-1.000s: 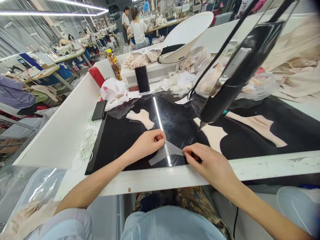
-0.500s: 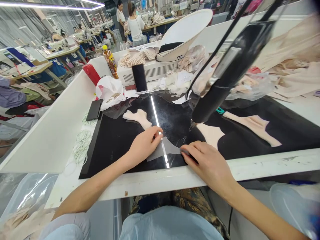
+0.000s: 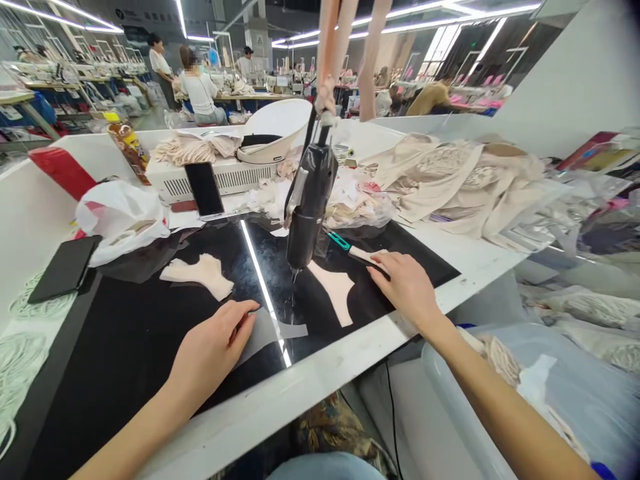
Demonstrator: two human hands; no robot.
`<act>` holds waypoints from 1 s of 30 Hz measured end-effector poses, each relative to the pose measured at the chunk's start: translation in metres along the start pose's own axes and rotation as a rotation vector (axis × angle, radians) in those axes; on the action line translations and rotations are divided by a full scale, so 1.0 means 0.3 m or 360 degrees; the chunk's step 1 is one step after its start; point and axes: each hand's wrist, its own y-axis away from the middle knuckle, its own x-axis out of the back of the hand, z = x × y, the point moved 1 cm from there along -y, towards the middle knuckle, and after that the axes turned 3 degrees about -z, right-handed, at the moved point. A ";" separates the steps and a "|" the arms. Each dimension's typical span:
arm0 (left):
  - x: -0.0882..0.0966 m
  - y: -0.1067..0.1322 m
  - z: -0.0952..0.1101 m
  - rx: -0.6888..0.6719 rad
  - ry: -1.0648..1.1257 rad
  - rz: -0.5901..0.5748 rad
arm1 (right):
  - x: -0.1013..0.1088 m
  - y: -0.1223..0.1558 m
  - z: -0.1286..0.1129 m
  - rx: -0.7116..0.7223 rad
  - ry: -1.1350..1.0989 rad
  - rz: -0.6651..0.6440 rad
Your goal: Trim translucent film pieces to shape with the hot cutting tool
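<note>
**Marks in view, but no wording legible**

On the dark back wall (image 3: pixel 143 27), a round logo (image 3: pixel 120 13) stands left of a row of large pale characters (image 3: pixel 167 13), too blurred to read. The brown and yellow bottle (image 3: pixel 129 148) bears a printed label whose lettering is unclear. A small dark tag (image 3: pixel 279 159) on the beige hat (image 3: pixel 260 155) is too tiny to make out.

Pinching with the left hand (image 3: pixel 213 350), holding thumb (image 3: pixel 244 333) and forefinger (image 3: pixel 244 307) nearly tip to tip. Trailing the left forearm (image 3: pixel 135 427) behind that pinch, slanting down to its left. Holding the right hand (image 3: pixel 407 287) out to the right of the pinch (and a little farther forward), palm down, bending the fingers (image 3: pixel 387 261). Angling the right forearm (image 3: pixel 495 380) back, away to the right.
</note>
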 end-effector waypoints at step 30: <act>-0.018 0.009 -0.001 -0.0061 -0.0037 -0.0024 | -0.050 -0.067 0.026 -0.0147 0.0025 -0.0149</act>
